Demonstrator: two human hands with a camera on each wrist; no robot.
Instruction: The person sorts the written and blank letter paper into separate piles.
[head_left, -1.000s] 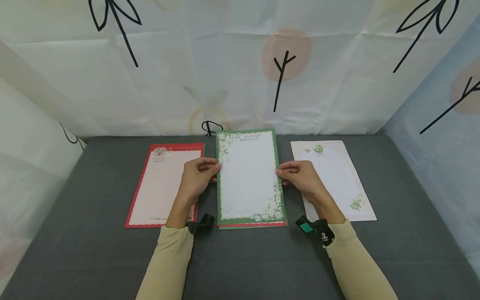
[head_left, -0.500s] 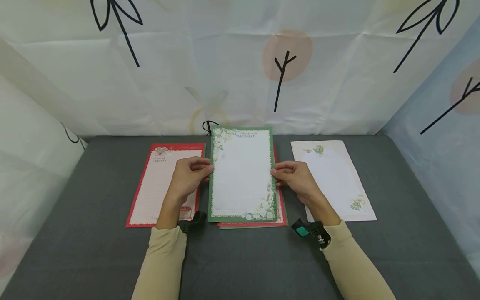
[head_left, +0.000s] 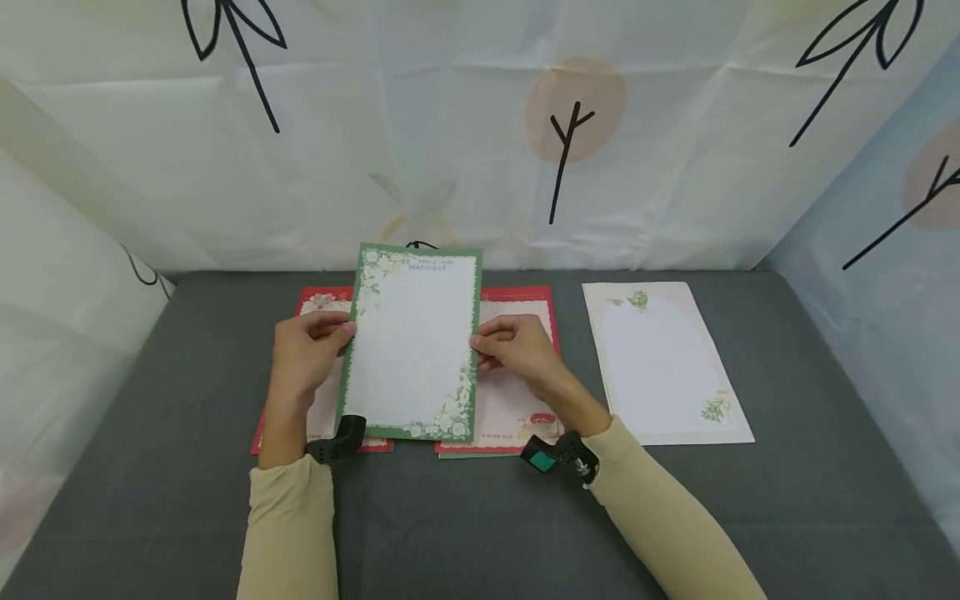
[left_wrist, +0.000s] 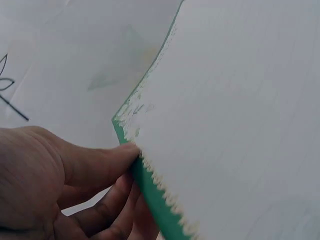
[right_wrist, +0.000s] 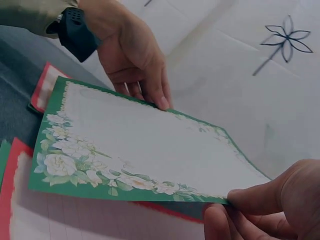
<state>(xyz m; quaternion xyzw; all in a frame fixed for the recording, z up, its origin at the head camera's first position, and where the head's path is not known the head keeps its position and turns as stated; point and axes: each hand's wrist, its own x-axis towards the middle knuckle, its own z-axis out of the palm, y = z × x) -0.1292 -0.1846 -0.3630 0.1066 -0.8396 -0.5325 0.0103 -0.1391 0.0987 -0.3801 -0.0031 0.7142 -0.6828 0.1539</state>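
Note:
A green-bordered sheet of floral letter paper (head_left: 412,350) is held up by both hands, above the gap between two red-bordered stacks. My left hand (head_left: 306,354) pinches its left edge, thumb on top, as the left wrist view shows. On the opposite edge my right hand (head_left: 517,350) pinches with thumb and fingers. In the right wrist view the sheet (right_wrist: 140,145) hangs over the paper below and bends slightly. The left red-bordered paper (head_left: 322,302) is mostly covered by the sheet and left hand. Under the right hand lies the middle red-bordered paper (head_left: 517,408), a green edge showing beneath it.
A pale sheet with green leaf prints (head_left: 660,358) lies at the right of the grey tabletop (head_left: 480,525). White printed cloth (head_left: 480,150) hangs behind the table and along both sides.
Both hands have lifted the green-bordered sheet off the middle stack and carried it left, partly over the left stack. The red-bordered paper beneath has come into view.

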